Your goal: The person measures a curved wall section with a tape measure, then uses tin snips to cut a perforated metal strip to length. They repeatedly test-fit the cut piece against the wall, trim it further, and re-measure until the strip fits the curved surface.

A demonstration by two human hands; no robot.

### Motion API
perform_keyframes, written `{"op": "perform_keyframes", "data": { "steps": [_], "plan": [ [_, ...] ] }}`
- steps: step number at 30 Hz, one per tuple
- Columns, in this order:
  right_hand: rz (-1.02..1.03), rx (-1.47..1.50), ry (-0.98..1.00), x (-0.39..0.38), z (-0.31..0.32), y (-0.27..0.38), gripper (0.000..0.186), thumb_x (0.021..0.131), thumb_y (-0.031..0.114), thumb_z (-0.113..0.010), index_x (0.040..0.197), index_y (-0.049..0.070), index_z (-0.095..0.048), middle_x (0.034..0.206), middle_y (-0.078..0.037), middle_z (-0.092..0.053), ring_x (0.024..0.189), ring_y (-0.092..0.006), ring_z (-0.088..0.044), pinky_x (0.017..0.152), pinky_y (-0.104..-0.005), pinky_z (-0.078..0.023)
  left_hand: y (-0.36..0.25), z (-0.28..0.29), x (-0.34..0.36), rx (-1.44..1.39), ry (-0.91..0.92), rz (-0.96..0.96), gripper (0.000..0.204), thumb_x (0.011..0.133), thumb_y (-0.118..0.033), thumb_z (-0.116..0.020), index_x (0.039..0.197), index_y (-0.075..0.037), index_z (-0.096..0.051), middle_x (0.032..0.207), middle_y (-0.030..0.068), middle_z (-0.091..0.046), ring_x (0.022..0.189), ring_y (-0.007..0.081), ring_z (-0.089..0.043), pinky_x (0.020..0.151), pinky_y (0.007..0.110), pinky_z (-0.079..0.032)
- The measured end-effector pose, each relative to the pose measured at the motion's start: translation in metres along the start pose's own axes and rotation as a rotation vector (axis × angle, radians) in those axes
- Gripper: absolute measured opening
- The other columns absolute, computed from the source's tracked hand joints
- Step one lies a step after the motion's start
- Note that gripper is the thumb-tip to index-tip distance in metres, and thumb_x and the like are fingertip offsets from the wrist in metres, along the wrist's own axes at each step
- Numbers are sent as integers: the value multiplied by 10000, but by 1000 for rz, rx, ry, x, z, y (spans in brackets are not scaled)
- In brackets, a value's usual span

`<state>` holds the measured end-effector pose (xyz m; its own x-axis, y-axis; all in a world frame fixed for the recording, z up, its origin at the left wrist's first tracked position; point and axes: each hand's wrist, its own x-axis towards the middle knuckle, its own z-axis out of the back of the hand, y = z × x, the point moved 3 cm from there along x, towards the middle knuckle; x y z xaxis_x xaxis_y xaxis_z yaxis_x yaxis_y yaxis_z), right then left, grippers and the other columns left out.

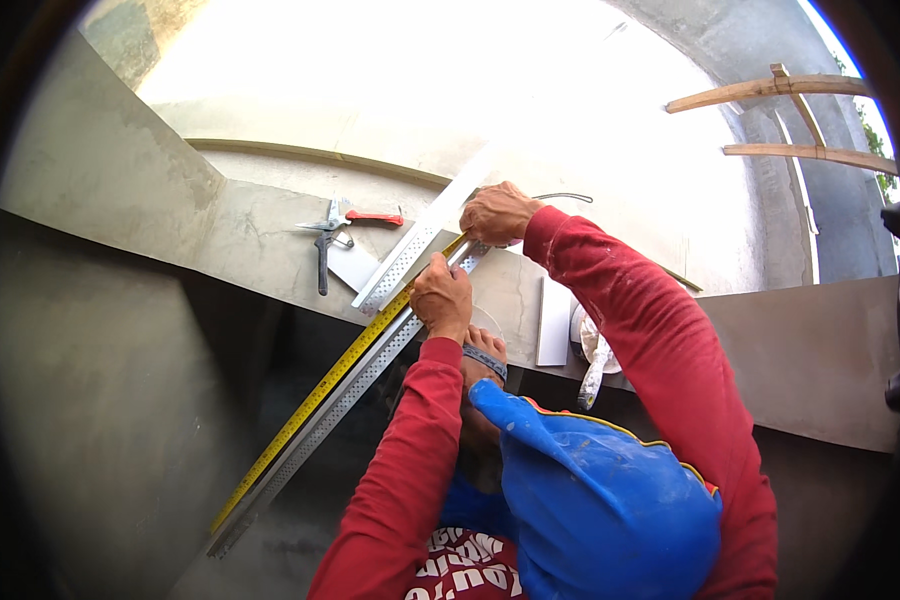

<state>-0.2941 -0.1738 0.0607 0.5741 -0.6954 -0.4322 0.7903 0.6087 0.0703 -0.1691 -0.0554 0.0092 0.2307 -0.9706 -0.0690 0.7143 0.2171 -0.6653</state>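
A yellow tape measure blade (pixel 315 397) runs diagonally from the lower left up to my hands. It lies along a perforated metal corner bead (pixel 355 388), whose lower end juts out past the ledge. My left hand (pixel 442 298) is closed around the blade and bead, fingers bent over them. Farther up, my right hand (pixel 500 213) is closed at the upper end of the blade; the tape's case does not show. A second, pale perforated bead (pixel 410 250) rests on the ledge just beyond my left hand.
Tin snips (pixel 342 224) with red and dark handles lie open on the grey ledge (pixel 255 230), by a white offcut (pixel 353 264). A white strip (pixel 554 322) and a smeared white-handled tool (pixel 595 372) are at right. My sandaled foot (pixel 485 350) is on the edge. Wooden poles (pixel 765 92) project upper right.
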Motion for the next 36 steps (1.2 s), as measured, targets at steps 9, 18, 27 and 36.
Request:
{"op": "perform_keyframes", "data": {
  "steps": [9,18,27,36],
  "plan": [
    [37,-114,-3,2,17,2,192,853,203,-642,668,152,-658,630,-88,-601,632,-275,-627,575,-444,-454,3,-5,-1,-55,-80,-5,170,893,-202,-686,914,-54,-605,810,187,-715,762,388,-718,679,487,-564],
    [-7,-35,79,6,43,6,170,872,265,-634,905,202,-788,781,-64,-720,771,-280,-674,681,-433,-499,4,-9,-1,-52,-20,32,170,907,-204,-682,954,-58,-609,887,167,-724,836,368,-726,733,476,-580],
    [-6,232,562,-10,98,19,289,945,415,-614,1071,240,-806,942,4,-751,907,-153,-668,862,-343,-513,5,-18,2,186,126,75,182,948,-279,-650,1055,-133,-674,930,92,-740,824,282,-753,692,402,-600],
    [108,323,674,4,117,72,439,971,477,-576,1032,101,-794,960,-53,-745,894,-184,-657,856,-345,-506,7,-16,-1,-51,-18,4,241,924,-276,-635,1030,-71,-701,920,163,-735,806,346,-736,724,465,-589]
  ]
}}
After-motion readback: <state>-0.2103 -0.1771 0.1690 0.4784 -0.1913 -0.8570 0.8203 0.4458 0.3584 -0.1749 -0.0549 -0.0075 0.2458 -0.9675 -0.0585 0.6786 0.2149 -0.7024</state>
